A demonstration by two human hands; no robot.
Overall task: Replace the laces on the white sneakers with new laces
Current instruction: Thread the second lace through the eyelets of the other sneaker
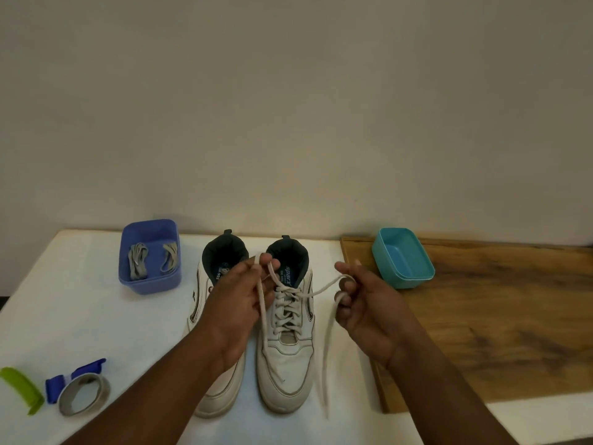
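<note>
Pair of white sneakers point(256, 332) at bench point(96, 316) centre, toes toward 6 o'clock. Left hand point(237, 303) pinching one old lace point(261, 313) end, right hand point(362, 303) curled round the other, drawn apart, likely to undo lacing. New laces point(150, 260) waiting in blue tub point(149, 256) at 10 o'clock; teal tub point(402, 258) at 2 o'clock, probably for discards.

Two sneakers point(250, 332) stood side by side on the bench point(80, 316). Behind-left, a tub point(149, 256) held what seemed spare laces point(138, 261); an open container point(402, 257) sat right, on a board point(497, 316).

White table point(80, 316) carries sneakers point(285, 364), tubs point(149, 277), board point(497, 332).
</note>
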